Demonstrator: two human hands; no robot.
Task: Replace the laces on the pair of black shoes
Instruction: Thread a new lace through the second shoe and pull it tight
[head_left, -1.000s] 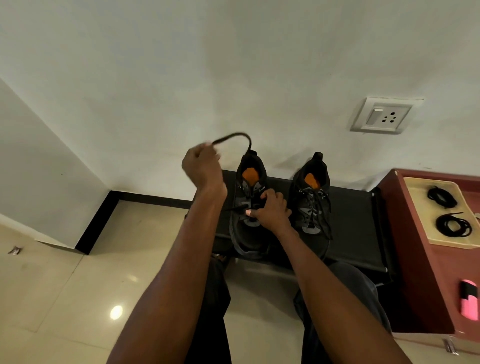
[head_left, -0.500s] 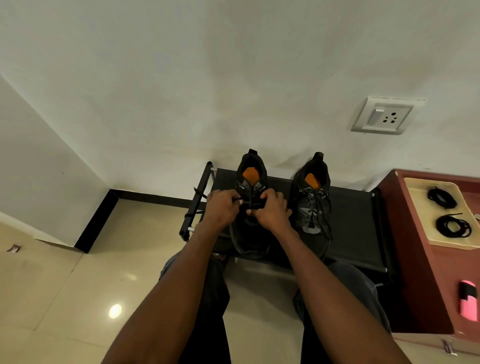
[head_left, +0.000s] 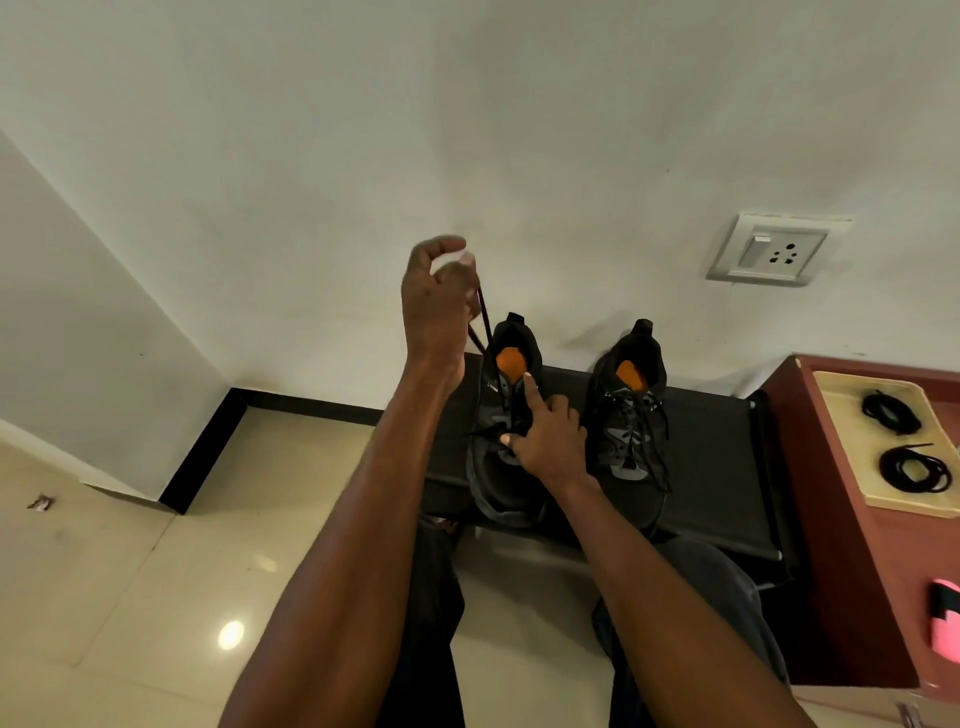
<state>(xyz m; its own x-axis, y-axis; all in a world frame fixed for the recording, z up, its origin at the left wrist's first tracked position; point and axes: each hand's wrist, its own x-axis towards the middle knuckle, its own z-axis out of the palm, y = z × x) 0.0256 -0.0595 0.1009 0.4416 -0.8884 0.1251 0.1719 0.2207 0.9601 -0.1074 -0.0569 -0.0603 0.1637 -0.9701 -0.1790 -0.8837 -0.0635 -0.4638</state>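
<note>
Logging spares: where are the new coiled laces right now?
Head view, far right: two coiled laces lie in the beige tray on the red cabinet, beside the shoe rack.

A wall socket (head_left: 774, 250) above; a pink object (head_left: 944, 621) on the red cabinet (head_left: 852, 545).

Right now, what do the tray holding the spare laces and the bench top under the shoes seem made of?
The tray looks like cream plastic: smooth, with a moulded raised rim. The bench top looks like matte black fabric or vinyl, dull and glare-free; which one is unclear.
</note>
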